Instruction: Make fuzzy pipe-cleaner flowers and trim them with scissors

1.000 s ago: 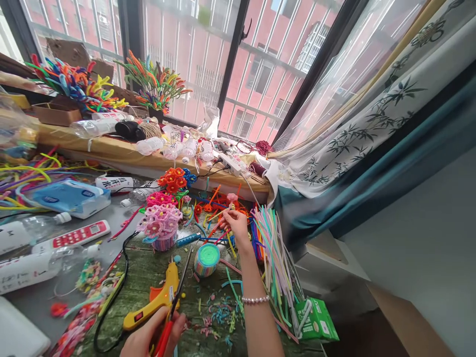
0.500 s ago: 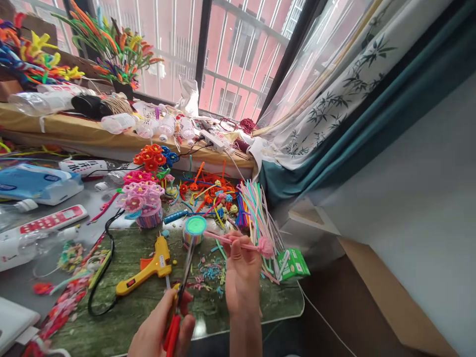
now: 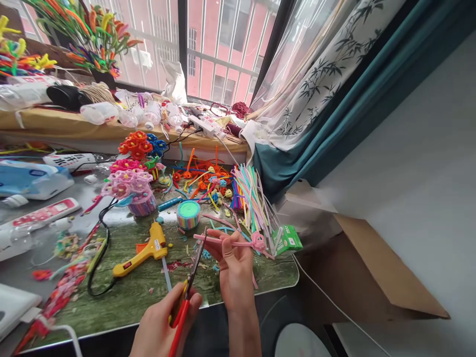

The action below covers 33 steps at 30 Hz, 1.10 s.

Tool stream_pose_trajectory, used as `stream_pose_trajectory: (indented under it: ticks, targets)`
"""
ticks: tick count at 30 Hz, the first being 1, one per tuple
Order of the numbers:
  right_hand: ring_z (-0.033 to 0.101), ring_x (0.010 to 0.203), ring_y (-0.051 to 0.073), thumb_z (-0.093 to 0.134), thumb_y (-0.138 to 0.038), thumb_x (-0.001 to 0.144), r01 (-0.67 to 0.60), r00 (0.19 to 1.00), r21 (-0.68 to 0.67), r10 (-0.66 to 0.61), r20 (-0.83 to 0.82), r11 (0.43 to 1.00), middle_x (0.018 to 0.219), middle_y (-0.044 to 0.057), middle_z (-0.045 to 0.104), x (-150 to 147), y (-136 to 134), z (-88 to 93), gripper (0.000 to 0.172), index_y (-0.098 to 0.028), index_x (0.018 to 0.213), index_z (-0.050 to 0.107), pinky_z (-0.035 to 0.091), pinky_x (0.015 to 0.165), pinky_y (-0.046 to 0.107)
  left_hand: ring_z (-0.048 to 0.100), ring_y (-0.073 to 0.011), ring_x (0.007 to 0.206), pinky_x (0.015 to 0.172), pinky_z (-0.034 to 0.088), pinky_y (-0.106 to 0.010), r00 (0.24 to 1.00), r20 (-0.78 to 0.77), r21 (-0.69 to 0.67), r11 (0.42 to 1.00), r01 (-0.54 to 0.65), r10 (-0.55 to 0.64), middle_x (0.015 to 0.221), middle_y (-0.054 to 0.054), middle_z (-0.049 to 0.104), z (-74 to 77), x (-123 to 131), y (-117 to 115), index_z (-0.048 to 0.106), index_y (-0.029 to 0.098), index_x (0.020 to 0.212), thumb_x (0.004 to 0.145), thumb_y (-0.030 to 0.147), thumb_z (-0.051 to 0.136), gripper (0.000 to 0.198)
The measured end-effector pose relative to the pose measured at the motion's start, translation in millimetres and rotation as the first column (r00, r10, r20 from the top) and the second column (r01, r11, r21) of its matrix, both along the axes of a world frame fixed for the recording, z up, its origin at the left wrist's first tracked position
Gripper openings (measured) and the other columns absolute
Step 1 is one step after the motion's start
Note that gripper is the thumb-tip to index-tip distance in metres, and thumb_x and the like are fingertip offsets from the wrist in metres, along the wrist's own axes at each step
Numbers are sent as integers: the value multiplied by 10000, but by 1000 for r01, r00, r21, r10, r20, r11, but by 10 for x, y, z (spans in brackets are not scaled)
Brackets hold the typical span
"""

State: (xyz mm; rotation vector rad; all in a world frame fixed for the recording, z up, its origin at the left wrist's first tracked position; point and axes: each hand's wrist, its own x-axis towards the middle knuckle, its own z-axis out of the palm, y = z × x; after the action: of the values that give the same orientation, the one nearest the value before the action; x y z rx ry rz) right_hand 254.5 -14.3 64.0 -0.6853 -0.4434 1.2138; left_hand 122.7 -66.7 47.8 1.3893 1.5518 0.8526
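Observation:
My left hand (image 3: 159, 322) grips a pair of scissors (image 3: 193, 272) by red and yellow handles, the blades pointing up and away. Their tips cross the pink stem close to its left end; whether the blades close on it I cannot tell. My right hand (image 3: 236, 265) pinches that pink pipe-cleaner flower (image 3: 258, 241), its looped bloom to the right and the stem lying sideways. Just beyond the hands stands a small striped pot (image 3: 188, 214) with a green top. A yellow glue gun (image 3: 145, 253) lies left of the scissors, a glue stick poking from it.
Loose pipe cleaners (image 3: 251, 191) fan out behind my right hand, near a green packet (image 3: 289, 239). A pot of pipe-cleaner flowers (image 3: 128, 186) stands at the back left. Plastic bottles (image 3: 98, 113) line the sill. An open cardboard box (image 3: 390, 267) is at the right.
The scissors have moved right, from in front of the striped pot to the flower stem. My view has shifted a little, so the table sits slightly further left and higher.

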Motion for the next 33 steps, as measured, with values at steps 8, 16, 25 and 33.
stream_pose_trajectory:
  ticks: [8, 16, 25, 33]
  targets:
    - [850, 917, 207, 1002, -459, 776, 30, 999, -23, -30, 27, 999, 988, 40, 893, 63, -14, -29, 386, -229, 752, 693, 681, 908, 323, 484, -160, 550, 600, 317, -276, 996, -91, -29, 999, 21, -24, 512, 67, 522, -161, -33, 25, 506, 254, 589, 774, 961, 553, 732]
    - [848, 894, 229, 1007, -454, 762, 41, 999, -32, -40, 31, 999, 997, 56, 894, 90, -37, -50, 378, -230, 743, 703, 689, 878, 359, 492, -152, 494, 563, 322, -260, 987, -150, -39, 998, 48, -53, 461, 65, 509, -174, -16, 10, 456, 252, 565, 777, 1006, 474, 783]
    - [847, 859, 233, 1002, -467, 761, 49, 997, -35, -47, 64, 998, 1008, 74, 896, 102, -58, -77, 396, -230, 724, 688, 694, 853, 360, 453, -131, 431, 536, 313, -272, 960, -231, 55, 983, 175, -158, 429, 56, 488, -281, -62, 40, 442, 262, 534, 911, 817, 470, 672]
    - [844, 880, 234, 997, -485, 758, 69, 994, -63, -63, 85, 996, 1029, 75, 893, 81, -54, -175, 393, -225, 732, 703, 688, 854, 359, 481, -155, 322, 405, 319, -270, 903, -337, 161, 928, 335, -267, 400, 32, 543, -268, -17, 163, 393, 323, 593, 919, 479, 372, 362]
